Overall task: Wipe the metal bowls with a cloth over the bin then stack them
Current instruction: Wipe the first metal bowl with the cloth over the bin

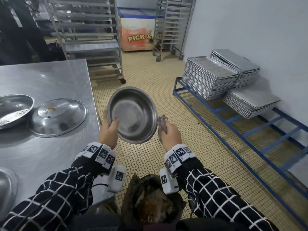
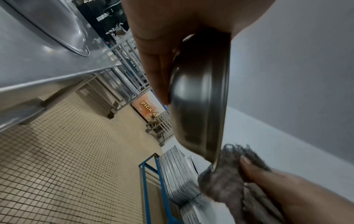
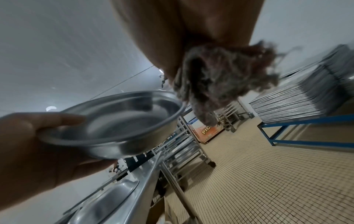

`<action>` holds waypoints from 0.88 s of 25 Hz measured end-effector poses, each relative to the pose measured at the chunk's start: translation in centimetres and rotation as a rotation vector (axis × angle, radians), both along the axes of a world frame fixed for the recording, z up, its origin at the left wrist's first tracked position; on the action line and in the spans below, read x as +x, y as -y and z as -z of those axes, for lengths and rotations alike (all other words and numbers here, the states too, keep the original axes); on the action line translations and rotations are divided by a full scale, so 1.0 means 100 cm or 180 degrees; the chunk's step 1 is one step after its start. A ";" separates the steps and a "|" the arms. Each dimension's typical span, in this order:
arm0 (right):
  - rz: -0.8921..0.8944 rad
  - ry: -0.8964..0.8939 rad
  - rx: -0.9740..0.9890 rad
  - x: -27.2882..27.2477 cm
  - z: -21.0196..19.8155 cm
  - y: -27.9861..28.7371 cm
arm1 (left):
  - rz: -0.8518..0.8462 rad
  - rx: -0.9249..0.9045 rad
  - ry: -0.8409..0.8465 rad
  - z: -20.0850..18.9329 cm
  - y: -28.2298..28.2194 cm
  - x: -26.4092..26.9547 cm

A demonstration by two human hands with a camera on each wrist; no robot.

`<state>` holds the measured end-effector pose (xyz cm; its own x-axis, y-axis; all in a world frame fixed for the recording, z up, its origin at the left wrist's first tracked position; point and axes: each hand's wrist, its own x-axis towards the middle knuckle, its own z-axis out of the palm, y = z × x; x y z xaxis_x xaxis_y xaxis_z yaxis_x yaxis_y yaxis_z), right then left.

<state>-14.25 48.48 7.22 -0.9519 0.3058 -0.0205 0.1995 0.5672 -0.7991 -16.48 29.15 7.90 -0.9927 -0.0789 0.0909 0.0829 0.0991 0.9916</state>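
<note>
Left hand grips steel bowl by its rim, tilted above the floor just beyond the bin. Right hand clenches grey cloth at the rim. Inside looks wiped. Soiled bowl and upturned bowl wait on worktop, unstacked.

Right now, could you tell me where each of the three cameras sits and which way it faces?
Head: on the head, looking down at the bowl held by the left hand and the cloth gripped by the right hand; both checked sleeves show.
Left wrist: along the left hand's fingers at the bowl's underside.
Right wrist: along the right hand at the cloth.
All three share bowl and cloth.
</note>
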 end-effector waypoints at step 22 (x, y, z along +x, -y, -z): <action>-0.1365 -0.0339 0.2392 0.027 0.009 0.027 | 0.0806 0.0425 -0.0278 -0.024 -0.004 -0.014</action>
<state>-11.52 45.82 6.30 -0.9734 -0.1828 0.1385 -0.2067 0.9607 -0.1851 -17.91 29.51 10.34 -0.9712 0.1532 0.1823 0.1739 -0.0663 0.9825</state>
